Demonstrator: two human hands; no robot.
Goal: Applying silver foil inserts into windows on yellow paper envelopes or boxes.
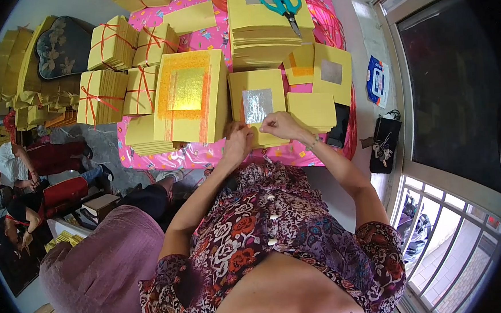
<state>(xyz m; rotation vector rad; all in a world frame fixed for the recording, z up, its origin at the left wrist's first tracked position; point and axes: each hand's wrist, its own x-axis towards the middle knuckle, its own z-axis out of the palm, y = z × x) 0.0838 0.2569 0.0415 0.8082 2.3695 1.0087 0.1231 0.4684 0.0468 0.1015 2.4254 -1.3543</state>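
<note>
Silver-centred yellow paper pile (pixel 257 102) lay near the front edge of the pink-covered table (pixel 193 158); left hand (pixel 238 142) and right hand (pixel 279 125), fingers bent, at its near side, could not tell if either gripped paper; steady left, light right seemed best for keeping edges square; gold-centred stack (pixel 190 94) to the left, scissors (pixel 283 9) beyond
</note>
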